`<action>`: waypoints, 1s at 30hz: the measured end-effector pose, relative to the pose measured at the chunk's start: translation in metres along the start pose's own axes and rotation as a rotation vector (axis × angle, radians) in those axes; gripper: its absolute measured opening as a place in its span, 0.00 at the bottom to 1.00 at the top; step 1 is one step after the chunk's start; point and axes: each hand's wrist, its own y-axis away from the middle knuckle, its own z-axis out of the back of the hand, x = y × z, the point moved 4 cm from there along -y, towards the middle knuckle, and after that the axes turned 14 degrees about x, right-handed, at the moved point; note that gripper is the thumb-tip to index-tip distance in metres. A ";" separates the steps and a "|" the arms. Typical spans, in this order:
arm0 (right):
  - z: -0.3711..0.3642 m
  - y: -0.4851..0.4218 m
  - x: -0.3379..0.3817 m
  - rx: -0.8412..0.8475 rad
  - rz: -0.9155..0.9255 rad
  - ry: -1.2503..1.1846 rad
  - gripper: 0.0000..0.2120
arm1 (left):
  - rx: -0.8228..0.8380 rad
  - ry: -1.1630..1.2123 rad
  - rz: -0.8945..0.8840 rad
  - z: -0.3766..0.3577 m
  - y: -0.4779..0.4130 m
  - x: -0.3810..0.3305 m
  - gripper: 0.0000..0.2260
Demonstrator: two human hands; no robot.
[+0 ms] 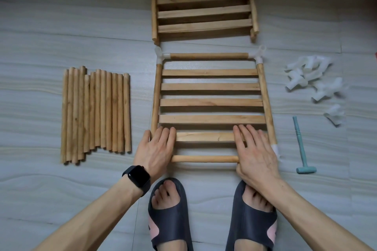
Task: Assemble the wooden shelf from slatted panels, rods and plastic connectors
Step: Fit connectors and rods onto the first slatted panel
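Observation:
A slatted wooden panel (pixel 211 102) lies flat on the floor in front of me, framed by rods. White plastic connectors sit at its far left corner (pixel 160 53), far right corner (pixel 258 55) and near right corner (pixel 275 149). My left hand (pixel 155 149) lies flat with straight fingers on the near left corner, covering it. My right hand (pixel 256 153) presses flat on the near right end, fingers over the nearest slat (pixel 204 136). The near rod (pixel 204 158) runs between my two hands.
A row of several loose rods (pixel 95 113) lies to the left. A stack of more slatted panels (pixel 204 0) lies beyond. A heap of white connectors (pixel 313 82) and a small teal hammer (pixel 301 146) are on the right. My slippered feet (pixel 169 214) stand close behind the panel.

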 end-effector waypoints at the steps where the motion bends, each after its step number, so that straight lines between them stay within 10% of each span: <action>1: 0.001 0.000 -0.001 -0.020 0.011 0.011 0.36 | -0.023 0.003 -0.017 0.004 0.001 0.001 0.30; 12: 0.100 0.016 0.007 0.003 0.067 0.070 0.37 | -0.026 -0.057 0.019 0.083 0.038 0.025 0.32; 18: 0.200 0.050 0.009 0.210 0.091 0.035 0.18 | -0.058 -0.063 0.003 0.170 0.089 0.033 0.10; 30: 0.264 0.051 0.011 0.451 -0.031 -0.115 0.10 | 0.133 0.074 0.019 0.222 0.108 0.054 0.13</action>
